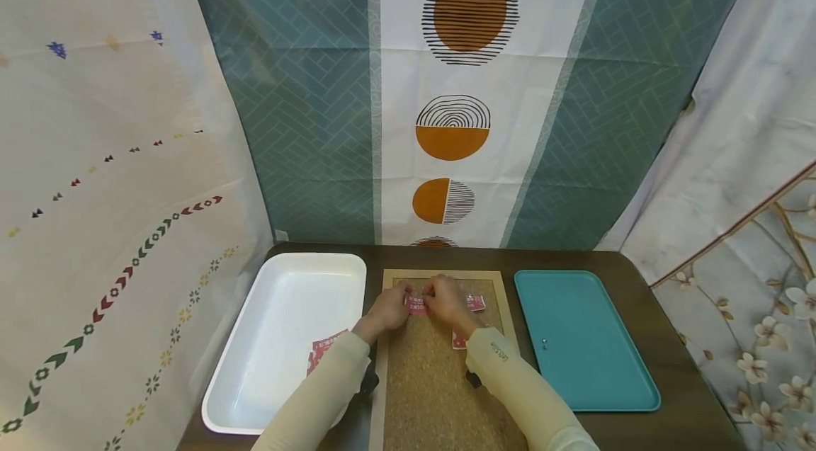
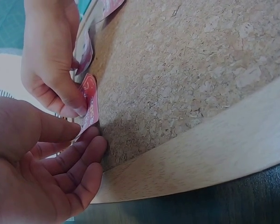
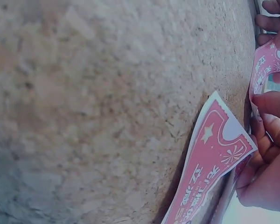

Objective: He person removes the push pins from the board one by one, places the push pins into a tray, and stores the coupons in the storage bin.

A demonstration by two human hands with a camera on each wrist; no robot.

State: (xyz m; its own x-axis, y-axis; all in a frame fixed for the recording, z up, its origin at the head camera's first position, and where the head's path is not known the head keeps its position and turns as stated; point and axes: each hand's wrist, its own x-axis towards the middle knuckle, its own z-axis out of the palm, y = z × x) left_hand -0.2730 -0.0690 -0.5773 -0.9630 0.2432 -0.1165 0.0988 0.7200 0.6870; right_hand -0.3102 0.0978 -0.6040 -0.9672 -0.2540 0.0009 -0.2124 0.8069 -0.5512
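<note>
Pinching a pink, white-lettered coupon (image 1: 416,305) in left hand (image 1: 389,308) and right hand (image 1: 446,301), at far end of cork board (image 1: 426,381)

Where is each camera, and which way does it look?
Head: worn on the person's head, looking forward and down at the cork board, white tray and blue-green tray. Both sleeves, the left hand and the right hand show.
Left wrist: worn there, looking across the board at a pink card both hands pinch. The left hand is closest.
Right wrist: worn there, looking across the board past a second card. Parts of both hands show at the right edge.
Shared: both wrist views show the pinched card.
</note>
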